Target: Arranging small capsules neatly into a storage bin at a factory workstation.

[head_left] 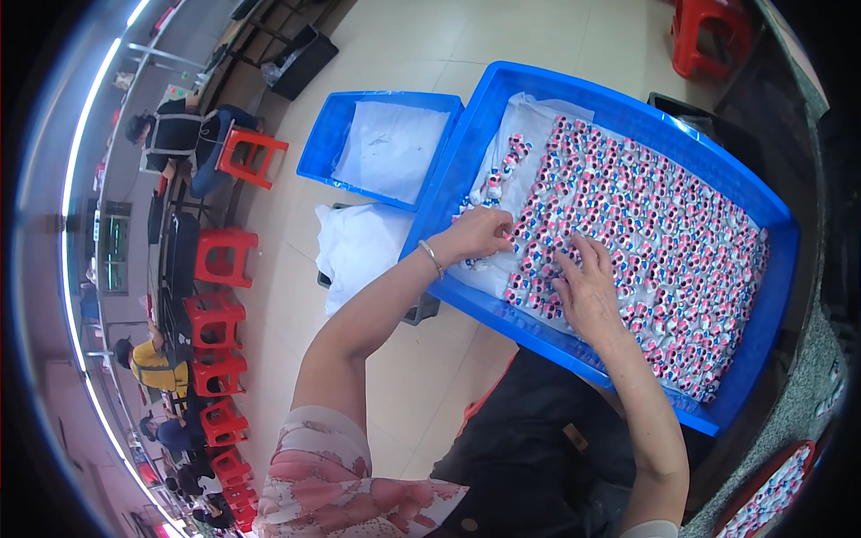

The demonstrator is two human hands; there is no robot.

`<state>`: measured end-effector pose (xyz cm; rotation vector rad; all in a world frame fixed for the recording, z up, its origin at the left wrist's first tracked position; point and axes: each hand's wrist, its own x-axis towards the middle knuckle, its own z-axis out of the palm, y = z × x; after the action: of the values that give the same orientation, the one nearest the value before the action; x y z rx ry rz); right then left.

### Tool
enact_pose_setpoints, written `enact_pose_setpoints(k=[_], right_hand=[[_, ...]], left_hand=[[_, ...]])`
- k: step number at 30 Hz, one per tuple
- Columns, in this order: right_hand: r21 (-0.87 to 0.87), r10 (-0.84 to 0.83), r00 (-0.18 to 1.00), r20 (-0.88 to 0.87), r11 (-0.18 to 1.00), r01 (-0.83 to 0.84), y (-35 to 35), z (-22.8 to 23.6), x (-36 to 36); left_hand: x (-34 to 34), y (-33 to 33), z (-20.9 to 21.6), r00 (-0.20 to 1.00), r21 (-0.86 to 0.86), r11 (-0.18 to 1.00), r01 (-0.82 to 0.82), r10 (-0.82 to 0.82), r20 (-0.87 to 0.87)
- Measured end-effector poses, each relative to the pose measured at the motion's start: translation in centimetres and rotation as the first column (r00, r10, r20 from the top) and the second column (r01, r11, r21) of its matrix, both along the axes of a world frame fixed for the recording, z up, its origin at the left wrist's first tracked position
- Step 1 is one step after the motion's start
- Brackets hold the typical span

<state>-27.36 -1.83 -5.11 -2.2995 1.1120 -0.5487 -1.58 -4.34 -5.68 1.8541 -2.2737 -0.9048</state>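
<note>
A large blue plastic tray (pixel 744 191) lies before me, lined with white sheeting (pixel 529 117). Rows of small pink, white and blue figures (pixel 664 233) with dark round spots cover most of it. My left hand (pixel 480 233) reaches over the tray's left part, thumb and fingertips pinched together at the edge of the rows; what is between them is too small to make out. Beside it, my right hand (pixel 589 291) rests over the figures with its fingers apart. A few loose figures (pixel 507 164) lie on the sheeting left of the rows.
A smaller blue tray (pixel 314 148) with a white sheet stands behind left, above a white cloth (pixel 359 247) over a dark crate. Red stools (pixel 224 255) and seated people (pixel 175 143) line the left. A red tray of similar pieces (pixel 771 493) lies at lower right.
</note>
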Motion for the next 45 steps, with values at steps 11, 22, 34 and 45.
enact_pose_setpoints(k=[11, 22, 34, 45], right_hand=[[-0.008, 0.001, 1.000, -0.011, 1.000, -0.001, 0.2, 0.4, -0.3], [-0.005, -0.031, 0.999, 0.005, 0.999, 0.031, 0.7, -0.1, -1.4], [0.014, 0.014, 1.000, -0.005, 1.000, -0.013, 0.6, 0.0, -0.7], [-0.151, 0.209, 0.978, -0.017, 0.966, -0.209, 1.2, -1.2, 4.5]], left_hand=[[0.8, 0.8, 0.9, 1.000, -0.100, 0.995, -0.026, 0.027, 0.006], [0.4, 1.6, 2.1, 0.976, -0.002, 0.995, -0.102, 0.100, 0.195], [0.3, 3.0, 0.3, 0.945, -0.011, 0.992, 0.126, -0.123, -0.302], [-0.1, 3.5, 0.6, 0.963, -0.183, 0.946, 0.268, -0.262, 0.058]])
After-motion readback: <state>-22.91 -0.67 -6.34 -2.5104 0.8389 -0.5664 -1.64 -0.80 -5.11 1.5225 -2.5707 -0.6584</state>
